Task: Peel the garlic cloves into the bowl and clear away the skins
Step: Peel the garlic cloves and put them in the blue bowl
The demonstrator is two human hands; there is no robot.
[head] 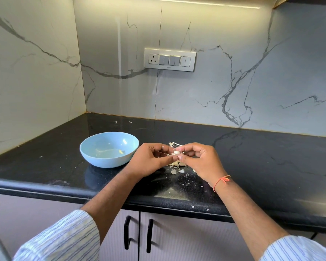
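I can barely make out the garlic clove (176, 152); curled fingertips cover most of it, so how much skin remains I can't tell. My left hand (152, 160) and right hand (199, 160) meet above the black countertop (252, 157), both pinching the clove between thumb and fingers. Loose garlic skins (176, 167) lie under the grip, partly hidden. The light blue bowl (109, 149) sits just left of it.

bowl (94, 147): light blue | counter (252, 157): black speckled | sleeve (64, 240): white, blue stripes
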